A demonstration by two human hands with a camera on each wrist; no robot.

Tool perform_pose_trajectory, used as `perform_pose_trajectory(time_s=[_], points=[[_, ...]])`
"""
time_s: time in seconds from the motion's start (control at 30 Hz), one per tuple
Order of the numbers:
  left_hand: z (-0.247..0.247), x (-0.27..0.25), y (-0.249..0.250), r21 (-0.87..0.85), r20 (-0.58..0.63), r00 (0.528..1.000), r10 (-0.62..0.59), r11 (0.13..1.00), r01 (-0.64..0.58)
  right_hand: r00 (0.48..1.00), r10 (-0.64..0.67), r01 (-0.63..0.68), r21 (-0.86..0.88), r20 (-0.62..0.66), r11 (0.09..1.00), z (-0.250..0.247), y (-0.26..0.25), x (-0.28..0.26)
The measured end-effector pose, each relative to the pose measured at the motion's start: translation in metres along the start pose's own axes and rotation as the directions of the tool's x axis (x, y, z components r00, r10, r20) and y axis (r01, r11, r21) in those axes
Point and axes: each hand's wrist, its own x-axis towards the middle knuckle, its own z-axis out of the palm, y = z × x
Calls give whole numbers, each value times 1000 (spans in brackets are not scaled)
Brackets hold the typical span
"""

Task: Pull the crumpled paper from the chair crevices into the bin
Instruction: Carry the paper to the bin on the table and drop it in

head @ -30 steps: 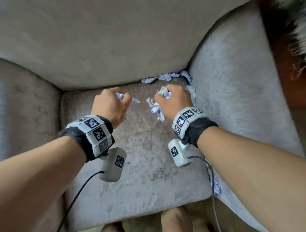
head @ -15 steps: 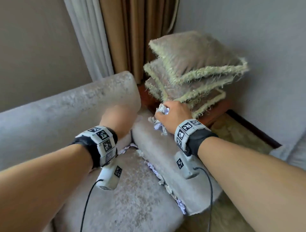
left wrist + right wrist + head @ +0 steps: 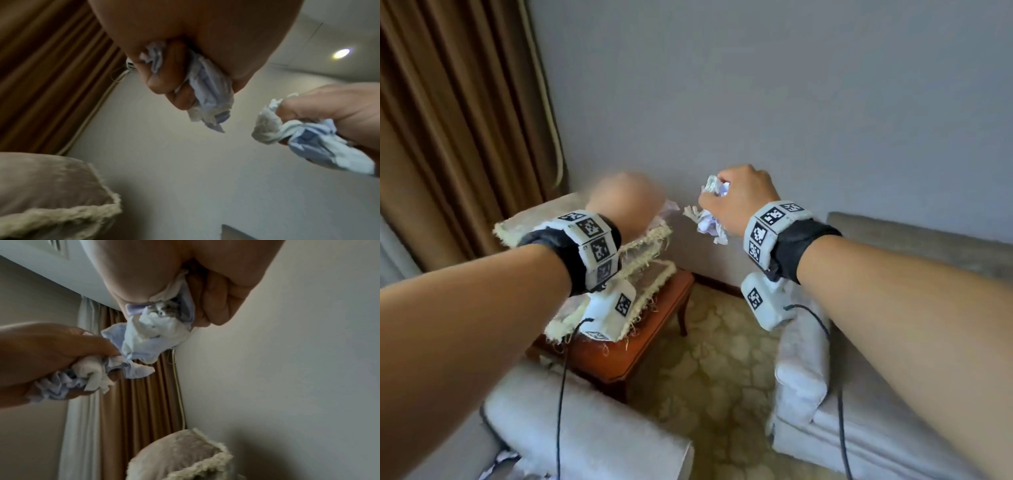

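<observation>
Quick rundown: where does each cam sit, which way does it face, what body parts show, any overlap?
Head: on the head, looking forward and down past both forearms at the cushion stack, wall, carpet; left hand blurred, right hand gripping crumpled paper.
Left wrist: under the left hand, facing up at its paper wad, curtain, ceiling; right hand at the right edge.
Right wrist: under the right hand, facing up; left hand at the left.
Shared: both hands, both wads, cushions.

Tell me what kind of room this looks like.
Probably a living room or hotel lounge: grey upholstered armchairs, fringed cushions stacked on a wooden side table, brown curtains and patterned carpet. Both hands hold crumpled paper.
</observation>
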Motion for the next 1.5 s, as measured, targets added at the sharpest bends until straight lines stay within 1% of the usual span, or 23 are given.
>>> perform_pose_trajectory(time_s=[0.1, 0.17, 0.27, 0.37, 0.43, 0.5, 0.57, 0.7, 0.8, 0.9, 0.97, 1.07, 1.13, 1.2, 1.3, 1.4, 1.5], points=[[39, 14, 71, -118, 80, 996, 49, 992, -40, 997, 80, -80, -92, -1, 992, -55, 59, 8], [56, 22, 113, -178, 129, 987, 97, 981, -73, 991, 128, -131, -140, -31, 981, -90, 88, 16], [76, 41, 171, -231, 150, 970, 192, 961, -154, 981, 161, -178, -174, -105, 969, -136, 121, 30], [95, 62, 223, -319, 190, 941, 279, 925, -209, 967, 189, -222, -203, -170, 954, -174, 148, 43], [108, 73, 252, -333, 218, 919, 327, 911, -245, 958, 206, -250, -231, -197, 940, -193, 166, 51], [122, 86, 276, -353, 240, 891, 386, 890, -290, 954, 219, -269, -269, -203, 925, -207, 185, 61], [137, 102, 294, -336, 242, 858, 452, 869, -363, 947, 238, -296, -302, -216, 906, -220, 203, 75], [161, 157, 317, -395, 306, 821, 483, 849, -352, 927, 251, -340, -344, -277, 875, -236, 238, 117], [180, 206, 334, -389, 282, 796, 535, 823, -415, 917, 246, -354, -360, -314, 863, -241, 262, 156], [210, 245, 363, -399, 268, 772, 576, 796, -456, 888, 272, -392, -302, -370, 869, -248, 287, 184], [233, 257, 393, -404, 289, 725, 625, 766, -499, 863, 312, -442, -295, -397, 847, -260, 306, 189], [265, 255, 444, -453, 317, 639, 701, 704, -548, 819, 384, -539, -342, -427, 769, -293, 338, 181], [285, 246, 479, -498, 335, 575, 747, 658, -565, 774, 432, -609, -354, -463, 710, -321, 359, 169], [307, 233, 515, -526, 344, 508, 790, 610, -593, 718, 469, -671, -333, -514, 662, -351, 378, 152], [338, 201, 573, -557, 345, 410, 844, 536, -634, 635, 502, -749, -306, -587, 588, -397, 404, 116], [363, 157, 637, -598, 310, 307, 900, 435, -673, 554, 516, -810, -278, -654, 517, -448, 427, 70], [384, 109, 704, -635, 271, 216, 938, 343, -692, 491, 511, -854, -274, -705, 442, -500, 449, 23]])
